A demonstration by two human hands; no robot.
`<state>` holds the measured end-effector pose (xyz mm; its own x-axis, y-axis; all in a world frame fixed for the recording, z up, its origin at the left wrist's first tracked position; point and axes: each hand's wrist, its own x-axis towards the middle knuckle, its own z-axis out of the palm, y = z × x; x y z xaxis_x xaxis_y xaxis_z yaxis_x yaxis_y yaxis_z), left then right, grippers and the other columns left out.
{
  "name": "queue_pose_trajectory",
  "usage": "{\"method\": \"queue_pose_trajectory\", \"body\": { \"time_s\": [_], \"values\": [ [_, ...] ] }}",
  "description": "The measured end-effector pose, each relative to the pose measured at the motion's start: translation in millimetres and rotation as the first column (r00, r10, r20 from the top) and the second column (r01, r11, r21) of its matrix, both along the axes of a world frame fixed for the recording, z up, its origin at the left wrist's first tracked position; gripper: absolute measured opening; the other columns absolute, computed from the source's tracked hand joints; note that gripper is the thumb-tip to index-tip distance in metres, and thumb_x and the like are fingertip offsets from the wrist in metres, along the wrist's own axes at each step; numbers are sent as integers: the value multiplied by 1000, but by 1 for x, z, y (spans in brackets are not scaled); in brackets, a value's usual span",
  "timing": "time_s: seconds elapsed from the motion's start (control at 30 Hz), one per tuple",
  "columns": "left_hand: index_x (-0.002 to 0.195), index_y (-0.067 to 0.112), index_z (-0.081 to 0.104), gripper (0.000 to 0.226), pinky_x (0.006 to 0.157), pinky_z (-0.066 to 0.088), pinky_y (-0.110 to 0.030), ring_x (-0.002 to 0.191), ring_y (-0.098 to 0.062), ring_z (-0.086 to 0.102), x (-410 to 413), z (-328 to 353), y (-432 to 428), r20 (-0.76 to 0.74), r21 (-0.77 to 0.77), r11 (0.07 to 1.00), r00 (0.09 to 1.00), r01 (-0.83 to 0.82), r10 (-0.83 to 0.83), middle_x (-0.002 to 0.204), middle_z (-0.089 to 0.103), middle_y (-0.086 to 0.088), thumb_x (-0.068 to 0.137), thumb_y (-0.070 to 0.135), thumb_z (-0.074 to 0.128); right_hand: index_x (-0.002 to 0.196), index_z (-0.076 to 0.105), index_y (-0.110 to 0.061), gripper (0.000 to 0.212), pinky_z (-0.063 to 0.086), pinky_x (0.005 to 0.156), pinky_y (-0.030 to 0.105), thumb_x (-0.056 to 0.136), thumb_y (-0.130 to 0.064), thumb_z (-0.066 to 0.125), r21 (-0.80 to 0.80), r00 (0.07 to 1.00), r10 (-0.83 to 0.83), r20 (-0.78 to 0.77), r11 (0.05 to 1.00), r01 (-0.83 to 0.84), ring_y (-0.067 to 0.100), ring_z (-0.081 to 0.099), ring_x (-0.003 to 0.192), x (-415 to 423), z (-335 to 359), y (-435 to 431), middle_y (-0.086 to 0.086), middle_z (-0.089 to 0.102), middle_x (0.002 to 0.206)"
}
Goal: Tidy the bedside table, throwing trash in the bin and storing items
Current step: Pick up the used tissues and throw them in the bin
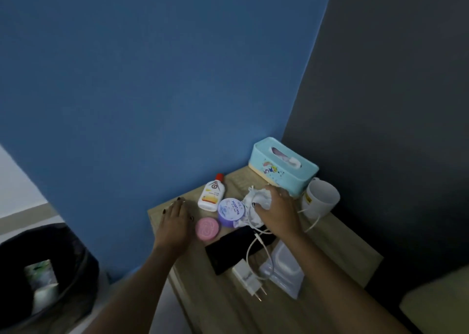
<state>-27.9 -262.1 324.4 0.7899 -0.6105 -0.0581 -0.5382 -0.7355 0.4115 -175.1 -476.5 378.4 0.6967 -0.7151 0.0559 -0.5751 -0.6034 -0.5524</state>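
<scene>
The right hand (278, 213) closes on a crumpled white tissue (257, 198) on the wooden bedside table (337, 245), just in front of the teal tissue box (281, 167); the left hand (175, 219) rests flat beside a pink round tin (207, 229); a purple jar (230, 211), a white lotion bottle (212, 194), a black phone (236, 248) and a white charger (250, 279) lie near; a black-lined bin (45, 275) stands at lower left.

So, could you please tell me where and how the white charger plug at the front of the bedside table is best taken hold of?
Grip the white charger plug across its two long flat sides, coming from above. It lies flat on the bedside table, prongs pointing to the front edge and its cable looping off the back, so the sides are probably the clearest hold. The right hand is nearer.
</scene>
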Motion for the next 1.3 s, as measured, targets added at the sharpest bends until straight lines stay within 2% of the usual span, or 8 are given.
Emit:
{"method": "queue_pose_trajectory", "body": {
  "time_s": [0.13, 0.3, 0.4, 0.57, 0.83, 0.93, 1.1, 1.3],
  "values": [
    [137, -7, 43, 71, 108, 31, -56, 132, -44, 41, 3, -23, 3, 83, 61, 997, 995, 47, -52, 144, 42, -26, 92, 41, 16, 143, 36, -24, 71, 36, 108, 42, 79, -40, 63, 71, 989, -1, -147, 997, 12, 32, 37, 136, 10, -13, -10, 10, 37, 148],
    [134, -4, 47, 70, 106, 30, -54, 129, -41, 47, 2, -26, 2, 94, 68, 998, 995, 14, -21, 140, 48, -23, 96, 39, 6, 129, 54, -25, 53, 47, 93, 37, 77, -31, 64, -67, 963, 10, -271, 997, -29, 32, 57, 115, 13, -19, -8, 10, 61, 124],
    [136, -7, 43, 68, 108, 23, -52, 131, -42, 43, 1, -31, 2, 137, 67, 997, 989, 39, -48, 142, 45, -25, 94, 41, 18, 110, 66, -19, 34, 52, 85, 37, 76, -27, 64, -98, 974, 28, -225, 994, -51, 31, 64, 103, 15, -19, -12, 11, 69, 108],
    [142, -5, 33, 74, 113, 13, -46, 140, -39, 31, -2, -29, 2, 124, 26, 999, 991, 45, -47, 149, 34, -23, 91, 44, 11, 90, 74, -4, 16, 43, 67, 28, 76, -12, 71, -76, 985, 57, -162, 995, -69, 31, 68, 87, 16, 3, -25, 19, 72, 91],
    [149, 1, 16, 85, 113, -5, -36, 147, -32, 12, -3, -31, 1, 159, -24, 999, 987, 22, -18, 158, 17, -18, 83, 50, -5, 88, 75, -8, 18, 40, 69, 23, 78, -6, 60, -35, 1000, 13, -10, 999, -14, 29, 66, 91, 27, 63, -32, 11, 74, 99],
    [150, 3, 9, 89, 112, -9, -34, 149, -29, 4, -2, -31, 1, 129, -3, 1000, 991, 24, -23, 160, 9, -15, 79, 52, -11, 93, 73, -7, 22, 49, 77, 30, 82, -19, 58, 17, 1000, -17, 11, 1000, 16, 28, 65, 97, 38, 86, -33, 0, 65, 127],
    [146, -1, 24, 81, 114, 5, -42, 144, -36, 21, -2, -32, 0, 164, -5, 1000, 986, 31, -29, 154, 26, -20, 88, 50, 1, 77, 68, -13, 21, 60, 74, 51, 68, -27, 55, 388, 966, -181, 186, 917, 97, 29, 70, 83, 49, 117, -25, 10, 72, 84],
    [147, -1, 22, 81, 114, -1, -40, 145, -36, 18, -2, -26, 2, 111, 23, 999, 993, 45, -47, 155, 24, -20, 85, 48, 1, 83, 67, -2, 26, 58, 75, 53, 74, -22, 53, 291, 981, -104, 167, 955, 51, 33, 68, 82, 56, 111, -1, 18, 71, 83]
  ]
}}
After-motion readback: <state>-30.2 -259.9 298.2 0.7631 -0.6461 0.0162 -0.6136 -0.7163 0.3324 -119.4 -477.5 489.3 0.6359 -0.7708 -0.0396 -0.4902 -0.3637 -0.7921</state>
